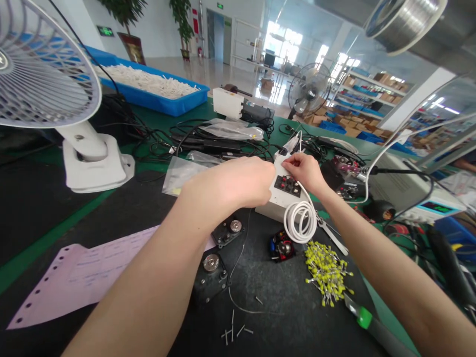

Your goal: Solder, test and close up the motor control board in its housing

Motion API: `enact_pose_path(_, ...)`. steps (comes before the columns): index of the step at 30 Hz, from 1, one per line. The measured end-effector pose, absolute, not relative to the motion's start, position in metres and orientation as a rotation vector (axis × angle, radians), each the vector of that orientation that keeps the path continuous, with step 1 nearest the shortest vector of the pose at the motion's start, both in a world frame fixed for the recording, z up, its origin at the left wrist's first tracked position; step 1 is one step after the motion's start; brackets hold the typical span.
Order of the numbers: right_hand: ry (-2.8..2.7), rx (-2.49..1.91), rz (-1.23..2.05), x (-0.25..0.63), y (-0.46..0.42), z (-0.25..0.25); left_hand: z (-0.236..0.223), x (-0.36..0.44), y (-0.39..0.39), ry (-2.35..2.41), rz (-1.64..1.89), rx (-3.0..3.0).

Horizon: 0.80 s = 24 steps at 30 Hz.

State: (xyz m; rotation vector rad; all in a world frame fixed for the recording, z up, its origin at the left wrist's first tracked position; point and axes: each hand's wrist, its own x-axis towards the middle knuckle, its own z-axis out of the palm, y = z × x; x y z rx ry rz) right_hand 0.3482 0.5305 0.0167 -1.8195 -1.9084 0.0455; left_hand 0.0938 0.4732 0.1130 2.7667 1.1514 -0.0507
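Observation:
My left hand (pixel 256 182) is curled closed against the left side of a white box (pixel 281 199). Its fingertips are turned away from view, so what they hold is hidden. Over the far part of the same box, my right hand (pixel 305 172) pinches with thumb and forefinger; anything between them is too small to make out. On the box top, between the hands, is a black terminal panel (pixel 287 186) with red and black parts. A coiled white cable (pixel 300 221) lies against the near right side of the box, its end running up toward the panel.
Yellow-capped terminals (pixel 327 272) are heaped at right, by a green-and-grey cutter knife (pixel 366 317). Two black gear housings (pixel 211 277), loose screws (pixel 232 332) and pink paper (pixel 92 272) lie nearer. A white fan (pixel 92 158) stands left, a power supply (pixel 427 208) right.

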Motion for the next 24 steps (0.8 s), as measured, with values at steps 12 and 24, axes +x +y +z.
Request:
enact_pose_path(12,-1.851,-1.89,0.07,0.341,0.528,0.017,0.102,0.14,0.426,0.91,-0.397,2.698)
enact_pose_path(24,-1.793,-1.833,0.194,0.35,0.529,0.01,0.078,0.132,0.432,0.874,-0.052,2.731)
